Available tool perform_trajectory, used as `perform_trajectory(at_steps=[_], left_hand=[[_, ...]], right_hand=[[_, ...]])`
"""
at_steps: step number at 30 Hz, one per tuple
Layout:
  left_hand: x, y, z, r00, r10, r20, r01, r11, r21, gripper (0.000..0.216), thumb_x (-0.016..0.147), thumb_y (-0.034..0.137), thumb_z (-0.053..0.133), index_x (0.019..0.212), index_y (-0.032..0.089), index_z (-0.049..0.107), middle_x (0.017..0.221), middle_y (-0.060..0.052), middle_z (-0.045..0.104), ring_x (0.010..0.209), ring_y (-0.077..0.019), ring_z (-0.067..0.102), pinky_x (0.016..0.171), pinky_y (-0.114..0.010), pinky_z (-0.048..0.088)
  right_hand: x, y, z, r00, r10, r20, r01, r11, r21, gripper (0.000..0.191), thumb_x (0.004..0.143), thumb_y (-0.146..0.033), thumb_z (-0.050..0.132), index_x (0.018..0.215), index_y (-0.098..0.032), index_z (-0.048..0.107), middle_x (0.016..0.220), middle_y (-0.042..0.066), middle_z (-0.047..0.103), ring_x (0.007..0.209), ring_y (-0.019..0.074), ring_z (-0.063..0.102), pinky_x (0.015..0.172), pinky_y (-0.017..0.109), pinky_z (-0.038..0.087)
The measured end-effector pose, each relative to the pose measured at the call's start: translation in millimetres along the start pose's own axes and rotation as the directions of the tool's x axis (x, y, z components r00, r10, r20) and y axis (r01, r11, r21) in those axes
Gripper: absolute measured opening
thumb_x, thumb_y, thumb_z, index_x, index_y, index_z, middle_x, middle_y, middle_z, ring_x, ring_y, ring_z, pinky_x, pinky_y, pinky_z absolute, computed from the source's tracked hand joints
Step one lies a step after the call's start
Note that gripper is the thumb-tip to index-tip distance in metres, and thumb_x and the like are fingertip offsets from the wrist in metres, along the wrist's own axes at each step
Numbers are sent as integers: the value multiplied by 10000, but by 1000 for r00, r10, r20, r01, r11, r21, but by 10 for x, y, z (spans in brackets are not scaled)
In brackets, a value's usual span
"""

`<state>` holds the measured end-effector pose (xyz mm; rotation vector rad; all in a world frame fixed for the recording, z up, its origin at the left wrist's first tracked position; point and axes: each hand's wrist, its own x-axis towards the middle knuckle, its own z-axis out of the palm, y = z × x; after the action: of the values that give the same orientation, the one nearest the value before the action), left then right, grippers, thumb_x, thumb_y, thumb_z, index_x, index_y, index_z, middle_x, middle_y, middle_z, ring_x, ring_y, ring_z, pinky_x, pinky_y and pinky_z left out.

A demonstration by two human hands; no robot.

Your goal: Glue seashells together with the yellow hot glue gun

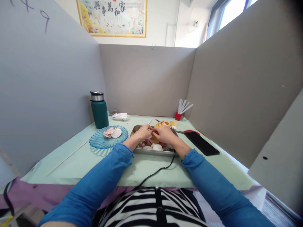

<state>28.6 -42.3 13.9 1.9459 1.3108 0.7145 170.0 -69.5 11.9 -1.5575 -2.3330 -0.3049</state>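
Both my hands hover over a metal tray [151,151] filled with several seashells. My left hand [143,132] is closed in a pinch on a thin white stick that points up and to the right. My right hand [163,133] is curled shut over a shell; its fingers meet those of the left hand above the tray. A blue glass plate [99,144] to the left of the tray holds a few shells [112,132].
A green flask [99,110] stands at the back left, with a crumpled tissue [121,116] beside it. A red cup of white sticks [179,114] stands back right. A black phone [202,143] and red-handled scissors [190,132] lie right of the tray. Grey partitions wall three sides.
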Motion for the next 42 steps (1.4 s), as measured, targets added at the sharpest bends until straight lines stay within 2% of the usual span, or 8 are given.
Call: perform_trajectory(at_steps=[9,18,25,42], left_hand=[[-3,6,4,1000,-14,-7,14,1000,-8,173,853,225,496,999,138,529,1002,-92,630,642,-118,636,431,-149,480],[14,-9,6,1000,1,-20,-1,1000,-11,183,845,239,508,987,129,543,1015,-105,621,659,-143,643,440,-193,501],[35,-34,13,1000,-7,-18,7,1000,-14,198,845,253,522,1004,137,544,1009,-89,625,699,-129,641,441,-138,479],[35,-39,19,1000,19,-8,-20,998,-56,153,851,192,450,966,118,518,1042,-134,601,710,-171,652,434,-205,512]], right_hand=[[-2,0,6,1000,5,-4,-5,1000,-4,279,866,-283,427,962,-181,668,870,67,696,766,181,587,623,256,328],[-6,10,8,1000,-15,-15,15,1000,-1,276,872,-280,416,947,-184,664,871,67,694,775,181,587,629,256,326],[-5,-6,-5,1000,3,-6,-3,1000,-8,279,867,-278,428,991,-185,660,885,65,695,777,180,588,628,253,328],[4,14,22,1000,-12,-20,12,1000,1,265,872,-290,421,937,-189,657,856,60,695,765,182,585,620,258,316]])
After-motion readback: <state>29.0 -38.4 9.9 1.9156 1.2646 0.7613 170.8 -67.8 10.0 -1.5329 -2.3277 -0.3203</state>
